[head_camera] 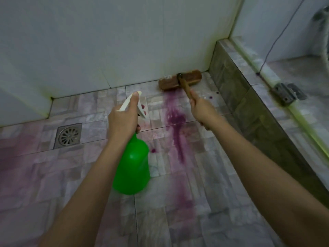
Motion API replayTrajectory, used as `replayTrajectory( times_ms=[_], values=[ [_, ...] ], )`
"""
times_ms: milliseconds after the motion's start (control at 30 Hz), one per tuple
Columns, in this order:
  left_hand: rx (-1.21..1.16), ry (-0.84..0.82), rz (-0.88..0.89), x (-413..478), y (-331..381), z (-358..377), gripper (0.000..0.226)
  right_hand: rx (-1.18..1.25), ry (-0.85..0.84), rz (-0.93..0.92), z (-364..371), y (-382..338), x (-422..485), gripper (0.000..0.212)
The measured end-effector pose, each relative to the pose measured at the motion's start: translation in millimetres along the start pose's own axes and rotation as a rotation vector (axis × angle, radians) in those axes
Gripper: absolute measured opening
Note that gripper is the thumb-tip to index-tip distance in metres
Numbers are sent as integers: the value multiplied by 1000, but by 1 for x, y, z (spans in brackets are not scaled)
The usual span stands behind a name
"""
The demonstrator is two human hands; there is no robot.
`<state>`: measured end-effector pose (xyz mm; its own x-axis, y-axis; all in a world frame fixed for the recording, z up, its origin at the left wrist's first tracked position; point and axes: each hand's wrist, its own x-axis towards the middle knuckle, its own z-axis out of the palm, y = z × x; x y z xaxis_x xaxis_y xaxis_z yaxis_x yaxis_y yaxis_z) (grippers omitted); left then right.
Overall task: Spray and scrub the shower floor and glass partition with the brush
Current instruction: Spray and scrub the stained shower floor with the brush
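Stained floor (222,202) looks slick: my right hand (201,108) has fingers wrapped round the brush (179,82), left hand (122,120) round the spray bottle (132,168); either could slip.

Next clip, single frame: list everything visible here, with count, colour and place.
spray bottle: one, green, white trigger head, centre
brush: one, brown, head on floor by far wall
floor: pale grey tiles, underfoot
stain: one streak, purple, floor below the brush
drain: one, metal, floor at left
wall: white tiles, far side
kerb: one, grey tiled, right
glass partition: one, clear, on the kerb
bracket: one, grey metal, at the glass's foot
cable: one, dark, behind the glass
left hand: grips the spray bottle's neck
right hand: grips the brush handle
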<state>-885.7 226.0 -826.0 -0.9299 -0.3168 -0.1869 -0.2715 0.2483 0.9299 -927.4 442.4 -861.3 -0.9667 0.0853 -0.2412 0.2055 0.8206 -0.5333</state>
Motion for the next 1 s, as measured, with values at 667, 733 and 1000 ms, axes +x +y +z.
replayTrajectory(
  times_ms=[667,733,1000],
  values=[
    [-55,10,84,9,1,-13,43,-77,10,34,-3,6,15,46],
    [-71,19,82,6,-1,-14,44,-20,65,20,-4,11,49,46],
    [-145,-19,81,-2,6,-12,48,-94,-44,166,-20,40,-69,45]
  ],
)
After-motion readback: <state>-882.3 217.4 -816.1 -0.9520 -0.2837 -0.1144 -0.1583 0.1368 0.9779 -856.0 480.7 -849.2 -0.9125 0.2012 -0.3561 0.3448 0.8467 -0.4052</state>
